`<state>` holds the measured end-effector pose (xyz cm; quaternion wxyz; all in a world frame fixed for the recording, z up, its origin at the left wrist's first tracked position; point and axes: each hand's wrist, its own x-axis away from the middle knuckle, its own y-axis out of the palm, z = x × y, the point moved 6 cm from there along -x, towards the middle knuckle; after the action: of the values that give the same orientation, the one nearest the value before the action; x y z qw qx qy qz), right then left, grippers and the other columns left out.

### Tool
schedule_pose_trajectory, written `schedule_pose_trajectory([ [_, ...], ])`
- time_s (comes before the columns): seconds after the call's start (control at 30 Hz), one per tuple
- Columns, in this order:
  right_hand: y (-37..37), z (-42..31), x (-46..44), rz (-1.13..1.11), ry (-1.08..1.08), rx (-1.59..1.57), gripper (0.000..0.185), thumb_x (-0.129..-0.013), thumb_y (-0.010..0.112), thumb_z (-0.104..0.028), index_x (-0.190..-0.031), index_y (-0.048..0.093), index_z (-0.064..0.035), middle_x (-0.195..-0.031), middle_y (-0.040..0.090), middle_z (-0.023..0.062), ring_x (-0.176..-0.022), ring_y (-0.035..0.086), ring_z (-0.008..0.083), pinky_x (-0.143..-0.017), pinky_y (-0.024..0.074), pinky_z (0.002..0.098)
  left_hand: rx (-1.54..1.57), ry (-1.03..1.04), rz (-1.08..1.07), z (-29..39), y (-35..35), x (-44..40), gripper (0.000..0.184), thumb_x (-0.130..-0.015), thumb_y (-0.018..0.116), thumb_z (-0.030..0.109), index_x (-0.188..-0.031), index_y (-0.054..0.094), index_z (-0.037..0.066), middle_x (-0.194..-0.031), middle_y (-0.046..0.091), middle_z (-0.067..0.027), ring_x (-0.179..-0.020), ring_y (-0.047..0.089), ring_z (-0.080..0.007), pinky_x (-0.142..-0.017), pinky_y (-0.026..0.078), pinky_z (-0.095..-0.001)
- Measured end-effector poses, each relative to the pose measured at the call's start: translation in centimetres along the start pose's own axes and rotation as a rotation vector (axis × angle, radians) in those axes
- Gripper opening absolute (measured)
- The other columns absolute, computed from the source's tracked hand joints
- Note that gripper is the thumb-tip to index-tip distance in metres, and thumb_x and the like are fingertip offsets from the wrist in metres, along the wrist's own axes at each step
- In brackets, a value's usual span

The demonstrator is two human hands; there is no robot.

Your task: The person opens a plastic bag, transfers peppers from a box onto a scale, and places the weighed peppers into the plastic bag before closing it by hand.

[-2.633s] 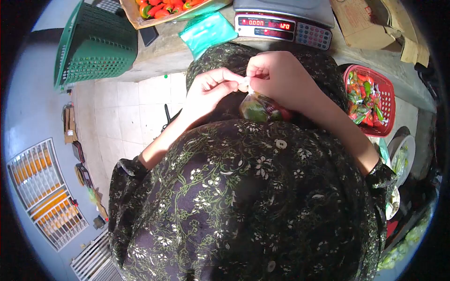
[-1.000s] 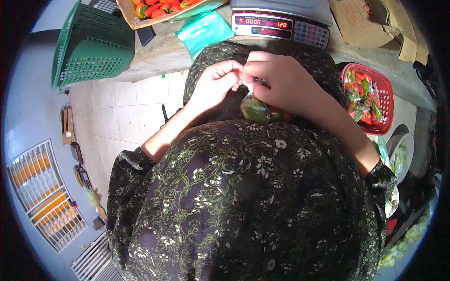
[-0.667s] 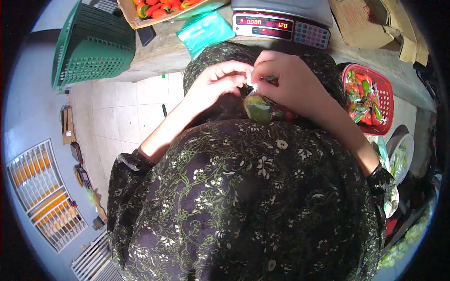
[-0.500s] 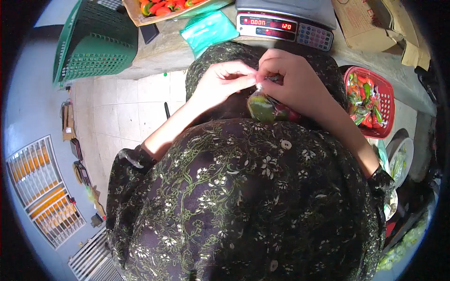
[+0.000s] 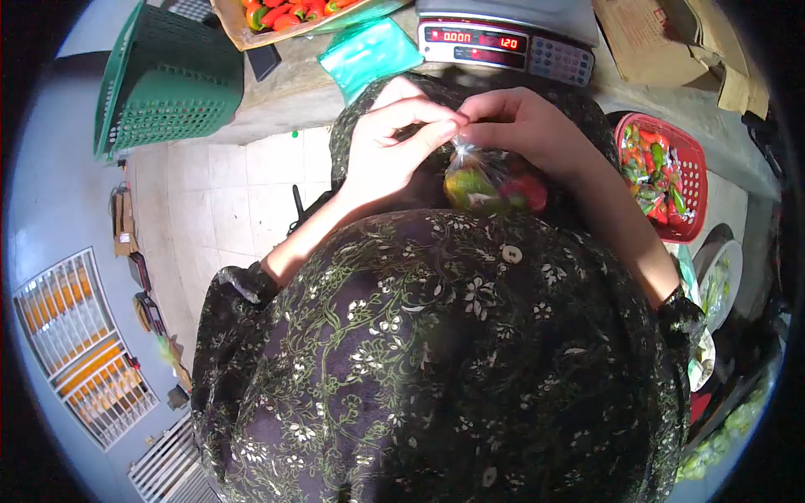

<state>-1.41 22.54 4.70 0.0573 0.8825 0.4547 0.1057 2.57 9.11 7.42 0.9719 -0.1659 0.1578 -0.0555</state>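
A clear plastic bag (image 5: 478, 183) with green and red peppers in it hangs just above my lap, its neck gathered and twisted. My left hand (image 5: 399, 138) pinches the top of the bag's neck from the left, thumb against forefinger. From the right, my right hand (image 5: 521, 126) pinches the same spot, its fingertips touching those of my left hand. The fingertips hide the very end of the neck.
Ahead on the ledge are a scale (image 5: 507, 46), a teal plastic packet (image 5: 371, 57), a phone (image 5: 263, 62), a box of red peppers (image 5: 281, 35) and cardboard (image 5: 654, 50). A green basket (image 5: 172, 84) stands left, a red basket (image 5: 694, 189) with bagged peppers right.
Both hands have shifted slightly right along with the bag's neck. My right hand has lifted off the bag's side, so more of the red pepper shows.
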Motion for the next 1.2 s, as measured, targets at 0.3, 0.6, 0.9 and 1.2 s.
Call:
schedule_pose_trajectory([
  [0.3,0.6,-1.0,0.1,-0.130,-0.107,0.247,0.025,-0.084,0.063,-0.025,-0.093,0.066,-0.0016,-0.080,0.060,0.0007,-0.078,0.054,0.0081,-0.074,0.0428,0.0253,-0.042,0.051,0.048,1.3,-0.3,0.4,0.005,-0.078,0.069,0.009,-0.079,0.066,0.005,-0.073,0.056,-0.0021,-0.073,0.051,-0.0138,-0.068,0.041,-0.0270],
  [0.6,0.9,-1.1,0.3,-0.115,-0.108,0.339,0.023,-0.083,0.061,-0.025,-0.086,0.068,-0.0027,-0.078,0.060,0.0036,-0.075,0.055,0.0113,-0.071,0.0432,0.0268,-0.028,0.019,-0.059,1.1,0.1,0.0,0.006,-0.081,0.066,0.009,-0.079,0.063,0.004,-0.075,0.055,-0.0026,-0.074,0.051,-0.0139,-0.070,0.041,-0.0273],
  [0.9,1.3,-1.8,0.1,0.046,-0.174,0.669,0.035,-0.079,0.054,-0.034,-0.076,0.065,-0.0010,-0.073,0.059,0.0144,-0.069,0.059,0.0293,-0.064,0.0449,0.0391,-0.123,0.111,-0.042,1.9,0.5,-0.6,0.004,-0.083,0.063,0.005,-0.080,0.061,0.003,-0.078,0.052,-0.0033,-0.077,0.049,-0.0135,-0.072,0.039,-0.0259],
  [1.2,1.4,-1.9,0.6,0.008,-0.161,0.900,0.034,-0.079,0.048,-0.032,-0.074,0.063,-0.0009,-0.084,0.060,0.0174,-0.078,0.059,0.0351,-0.071,0.0462,0.0446,-0.192,0.169,-0.029,2.3,1.0,-0.6,0.005,-0.082,0.062,0.002,-0.079,0.059,0.004,-0.079,0.051,-0.0038,-0.076,0.049,-0.0142,-0.071,0.039,-0.0253],
])
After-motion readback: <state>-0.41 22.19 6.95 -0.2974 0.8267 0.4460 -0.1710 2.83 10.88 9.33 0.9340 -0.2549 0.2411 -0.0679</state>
